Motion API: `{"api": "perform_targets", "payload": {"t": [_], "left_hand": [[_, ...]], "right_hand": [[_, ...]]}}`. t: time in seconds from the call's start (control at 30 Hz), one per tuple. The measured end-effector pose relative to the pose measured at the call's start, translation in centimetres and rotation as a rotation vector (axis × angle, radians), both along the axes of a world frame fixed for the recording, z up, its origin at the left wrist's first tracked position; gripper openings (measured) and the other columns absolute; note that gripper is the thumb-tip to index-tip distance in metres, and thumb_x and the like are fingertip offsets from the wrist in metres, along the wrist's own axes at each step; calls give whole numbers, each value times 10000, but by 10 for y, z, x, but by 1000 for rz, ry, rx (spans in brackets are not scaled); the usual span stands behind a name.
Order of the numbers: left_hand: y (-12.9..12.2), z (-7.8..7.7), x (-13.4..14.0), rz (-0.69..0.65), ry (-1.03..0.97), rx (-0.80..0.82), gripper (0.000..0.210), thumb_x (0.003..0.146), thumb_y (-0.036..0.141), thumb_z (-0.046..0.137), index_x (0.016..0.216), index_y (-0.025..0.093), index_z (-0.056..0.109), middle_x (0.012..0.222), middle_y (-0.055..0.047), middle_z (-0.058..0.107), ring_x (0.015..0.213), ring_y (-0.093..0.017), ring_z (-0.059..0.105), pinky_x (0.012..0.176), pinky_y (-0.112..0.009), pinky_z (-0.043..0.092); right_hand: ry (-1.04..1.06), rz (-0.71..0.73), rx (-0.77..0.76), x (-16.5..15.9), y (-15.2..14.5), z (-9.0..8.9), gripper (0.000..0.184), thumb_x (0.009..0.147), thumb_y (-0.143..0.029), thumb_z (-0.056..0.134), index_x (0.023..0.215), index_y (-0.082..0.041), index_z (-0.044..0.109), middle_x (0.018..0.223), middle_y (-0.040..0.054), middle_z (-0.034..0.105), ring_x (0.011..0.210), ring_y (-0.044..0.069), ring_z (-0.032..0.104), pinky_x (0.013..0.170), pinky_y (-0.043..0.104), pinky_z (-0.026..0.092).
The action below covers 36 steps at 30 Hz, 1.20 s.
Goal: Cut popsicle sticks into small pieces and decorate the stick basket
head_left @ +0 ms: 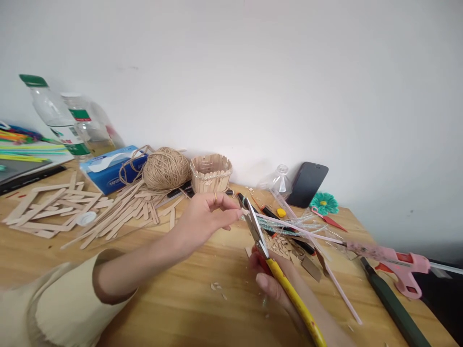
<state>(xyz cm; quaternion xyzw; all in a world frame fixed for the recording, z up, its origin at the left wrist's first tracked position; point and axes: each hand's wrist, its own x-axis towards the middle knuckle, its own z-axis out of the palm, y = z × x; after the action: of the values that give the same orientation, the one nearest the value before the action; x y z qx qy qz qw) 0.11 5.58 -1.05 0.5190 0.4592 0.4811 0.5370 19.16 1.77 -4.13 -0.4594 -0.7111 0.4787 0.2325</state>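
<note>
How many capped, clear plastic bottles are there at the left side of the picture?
2: one with a green cap, and one with a white cap and yellowish liquid, just to its right. They partly overlap, so another may be hidden behind them.

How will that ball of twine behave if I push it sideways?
The ball of twine will probably roll, given its rounded shape, though the craft-stick basket close on its right may stop it. It's likely light and slightly squashy, being wound fibre. The loose loops over the blue-and-white packet could drag or snag.
</note>
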Motion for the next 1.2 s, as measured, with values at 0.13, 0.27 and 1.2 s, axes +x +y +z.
{"api": "perform_targets", "payload": {"t": [0.13, 0.27, 1.2], "left_hand": [[-3, -2, 1, -18, -4, -2, 92, 682, 222, 632, 621, 159, 605, 648, 17, 591, 608, -107, 506, 562, -221, 437], [-5, -3, 3, -56, 0, -13, 103, 702, 217, 622, 616, 163, 599, 624, 31, 568, 599, -97, 491, 568, -211, 428], [-5, -1, 2, -64, 1, -36, 76, 676, 190, 633, 613, 152, 617, 616, 35, 587, 574, -78, 515, 555, -188, 457]], "right_hand": [[19, -3, 14, 0, 2, -5, 483, 722, -672, 517, 768, -191, 520, 684, 5, 505, 600, 151, 443, 525, 251, 343], [-4, -18, 18, -2, 1, -2, 495, 738, -679, 477, 775, -186, 514, 678, 12, 492, 602, 156, 432, 529, 257, 350], [0, 92, -36, 0, 1, 6, 587, 722, -776, 356, 746, -194, 431, 669, -4, 417, 598, 146, 380, 499, 243, 322]]}}
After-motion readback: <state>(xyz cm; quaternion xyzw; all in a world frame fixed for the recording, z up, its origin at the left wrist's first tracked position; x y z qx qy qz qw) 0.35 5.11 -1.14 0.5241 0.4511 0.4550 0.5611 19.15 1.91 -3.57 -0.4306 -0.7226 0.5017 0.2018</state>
